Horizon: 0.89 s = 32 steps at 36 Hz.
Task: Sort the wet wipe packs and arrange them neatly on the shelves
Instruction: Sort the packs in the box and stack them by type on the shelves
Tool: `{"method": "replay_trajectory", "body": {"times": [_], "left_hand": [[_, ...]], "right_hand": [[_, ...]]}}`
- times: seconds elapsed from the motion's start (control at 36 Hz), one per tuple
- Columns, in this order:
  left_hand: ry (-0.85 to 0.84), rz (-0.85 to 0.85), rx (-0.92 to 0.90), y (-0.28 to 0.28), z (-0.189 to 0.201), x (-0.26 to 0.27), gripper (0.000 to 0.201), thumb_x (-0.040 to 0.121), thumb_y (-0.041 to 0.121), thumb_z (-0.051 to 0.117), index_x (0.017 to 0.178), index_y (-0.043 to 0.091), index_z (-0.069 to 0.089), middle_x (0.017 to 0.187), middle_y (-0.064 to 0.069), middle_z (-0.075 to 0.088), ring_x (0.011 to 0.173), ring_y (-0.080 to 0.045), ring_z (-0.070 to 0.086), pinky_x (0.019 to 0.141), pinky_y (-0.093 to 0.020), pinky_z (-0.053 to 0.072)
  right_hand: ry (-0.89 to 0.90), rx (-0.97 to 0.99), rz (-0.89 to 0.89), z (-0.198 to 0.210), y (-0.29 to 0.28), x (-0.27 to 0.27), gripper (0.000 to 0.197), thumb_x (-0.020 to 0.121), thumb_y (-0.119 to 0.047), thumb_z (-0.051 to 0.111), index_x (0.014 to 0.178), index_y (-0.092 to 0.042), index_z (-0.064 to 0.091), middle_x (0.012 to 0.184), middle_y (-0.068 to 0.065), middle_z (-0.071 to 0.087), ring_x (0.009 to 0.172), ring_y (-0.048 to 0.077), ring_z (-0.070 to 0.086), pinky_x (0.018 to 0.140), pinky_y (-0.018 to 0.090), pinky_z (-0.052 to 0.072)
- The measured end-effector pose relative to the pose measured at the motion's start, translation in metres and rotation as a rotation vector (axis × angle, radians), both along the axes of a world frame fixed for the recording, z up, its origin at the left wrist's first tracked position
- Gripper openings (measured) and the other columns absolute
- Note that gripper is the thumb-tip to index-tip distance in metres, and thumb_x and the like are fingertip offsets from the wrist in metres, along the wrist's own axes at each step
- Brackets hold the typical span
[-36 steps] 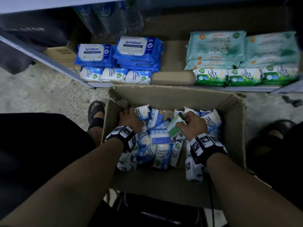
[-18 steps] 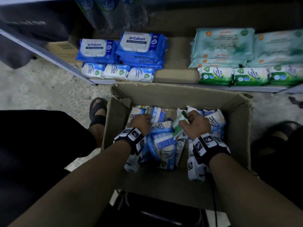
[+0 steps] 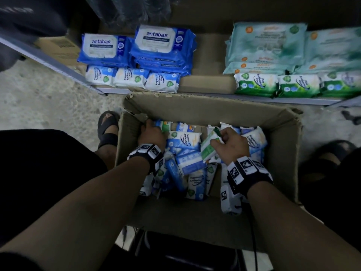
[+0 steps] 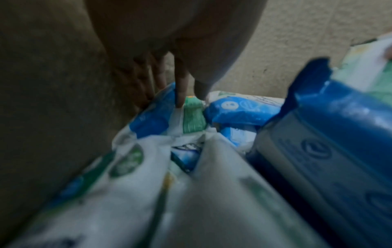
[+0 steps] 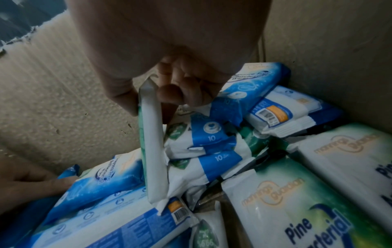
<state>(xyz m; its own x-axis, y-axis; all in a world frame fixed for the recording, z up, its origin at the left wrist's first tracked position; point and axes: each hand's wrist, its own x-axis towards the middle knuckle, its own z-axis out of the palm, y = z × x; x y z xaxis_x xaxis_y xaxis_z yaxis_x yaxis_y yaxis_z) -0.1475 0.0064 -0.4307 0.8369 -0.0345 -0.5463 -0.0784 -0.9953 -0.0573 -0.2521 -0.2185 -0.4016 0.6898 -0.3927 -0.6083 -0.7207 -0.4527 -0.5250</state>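
An open cardboard box (image 3: 205, 108) on the floor holds several small wipe packs, blue-and-white (image 3: 184, 140) and green-and-white. My right hand (image 3: 226, 141) pinches a green-and-white pack (image 3: 209, 146) between thumb and curled fingers and holds it edge-on above the pile (image 5: 152, 142). At the box's far left corner my left hand (image 3: 151, 133) points its straight fingers (image 4: 180, 95) down onto the packs and touches a green-striped pack (image 4: 192, 117). On the shelf stand large blue packs (image 3: 156, 42), small blue-and-white packs (image 3: 132, 77), teal packs (image 3: 267, 44) and green pine packs (image 3: 256, 84).
The shelf's metal edge (image 3: 224, 94) runs just behind the box. A bare cardboard strip (image 3: 207, 83) lies between the blue and green groups. My sandaled foot (image 3: 108, 126) is left of the box, a dark shoe (image 3: 332, 153) to its right. Bottles stand at the shelf's back.
My left hand has moved from the middle-left of the pile to the box's far left corner. The right hand still holds the green-and-white pack, barely moved.
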Motion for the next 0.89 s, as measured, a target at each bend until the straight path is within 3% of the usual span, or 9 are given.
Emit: {"method": "replay_trajectory", "body": {"times": [0.08,0.22,0.36,0.47,0.56,0.64,0.69,0.81,0.89], "left_hand": [[-0.042,0.05,-0.032,0.001,-0.002,-0.001,0.047,0.098,0.048,0.049,0.115,0.009,0.067,0.14,-0.01,0.034,0.125,-0.033,0.039,0.093,-0.045,0.047],[-0.048,0.031,-0.02,0.001,-0.007,-0.004,0.049,0.087,0.049,0.064,0.113,0.009,0.066,0.142,-0.011,0.033,0.129,-0.033,0.035,0.095,-0.044,0.048],[-0.058,0.024,0.009,-0.001,-0.012,-0.003,0.044,0.085,0.047,0.066,0.107,0.009,0.069,0.14,-0.012,0.037,0.128,-0.034,0.035,0.097,-0.042,0.044],[-0.054,-0.023,0.019,0.003,-0.013,-0.001,0.04,0.087,0.044,0.052,0.095,0.013,0.075,0.123,-0.007,0.059,0.126,-0.028,0.04,0.104,-0.041,0.033],[-0.078,-0.041,-0.018,0.005,-0.006,-0.004,0.032,0.09,0.035,0.049,0.093,0.015,0.074,0.124,-0.002,0.061,0.129,-0.021,0.04,0.106,-0.04,0.023],[-0.127,0.013,-0.103,0.003,0.009,-0.007,0.032,0.089,0.031,0.047,0.096,0.016,0.074,0.128,0.001,0.057,0.123,-0.025,0.046,0.097,-0.037,0.032],[-0.145,0.131,-0.249,-0.003,0.028,-0.009,0.026,0.091,0.025,0.051,0.102,0.014,0.072,0.126,-0.006,0.058,0.113,-0.033,0.052,0.091,-0.038,0.043],[-0.098,0.266,-0.48,-0.013,0.07,-0.011,0.017,0.099,0.025,0.048,0.093,0.01,0.054,0.107,-0.021,0.063,0.097,-0.041,0.059,0.072,-0.037,0.044],[-0.015,0.308,-0.593,-0.018,0.101,-0.015,0.02,0.104,0.027,0.039,0.092,0.01,0.04,0.099,-0.024,0.06,0.092,-0.042,0.059,0.071,-0.039,0.043]], "right_hand": [[0.0,-0.004,-0.001,-0.003,0.0,0.0,0.026,0.082,-0.044,0.068,0.099,-0.027,0.057,0.095,0.003,0.066,0.091,0.028,0.06,0.071,0.028,0.04],[-0.016,-0.009,-0.031,-0.006,0.001,0.001,0.027,0.082,-0.043,0.069,0.099,-0.025,0.059,0.092,-0.002,0.064,0.087,0.024,0.057,0.073,0.028,0.04],[-0.024,-0.004,-0.028,-0.005,0.001,0.003,0.024,0.084,-0.041,0.069,0.095,-0.029,0.053,0.088,-0.007,0.059,0.084,0.021,0.054,0.073,0.027,0.038],[-0.007,-0.007,-0.014,0.0,0.001,0.005,0.025,0.085,-0.042,0.068,0.1,-0.026,0.055,0.087,-0.008,0.056,0.084,0.02,0.051,0.073,0.028,0.037],[0.002,-0.003,-0.017,0.006,0.003,0.006,0.022,0.087,-0.04,0.067,0.095,-0.028,0.049,0.085,-0.007,0.054,0.082,0.02,0.049,0.072,0.028,0.036],[0.001,0.021,-0.034,0.012,0.004,0.004,0.021,0.09,-0.038,0.065,0.095,-0.027,0.047,0.079,-0.01,0.049,0.079,0.024,0.049,0.072,0.03,0.036],[-0.013,0.038,-0.065,0.018,0.004,0.004,0.02,0.091,-0.036,0.064,0.095,-0.024,0.048,0.078,-0.007,0.051,0.08,0.028,0.055,0.071,0.033,0.04],[-0.01,0.022,-0.072,0.038,0.001,0.004,0.03,0.095,-0.036,0.058,0.117,-0.015,0.056,0.105,0.013,0.063,0.094,0.036,0.058,0.076,0.038,0.045],[-0.04,0.054,-0.089,0.059,-0.004,0.003,0.039,0.098,-0.038,0.053,0.132,-0.017,0.052,0.123,0.017,0.06,0.108,0.039,0.057,0.085,0.04,0.046]]}}
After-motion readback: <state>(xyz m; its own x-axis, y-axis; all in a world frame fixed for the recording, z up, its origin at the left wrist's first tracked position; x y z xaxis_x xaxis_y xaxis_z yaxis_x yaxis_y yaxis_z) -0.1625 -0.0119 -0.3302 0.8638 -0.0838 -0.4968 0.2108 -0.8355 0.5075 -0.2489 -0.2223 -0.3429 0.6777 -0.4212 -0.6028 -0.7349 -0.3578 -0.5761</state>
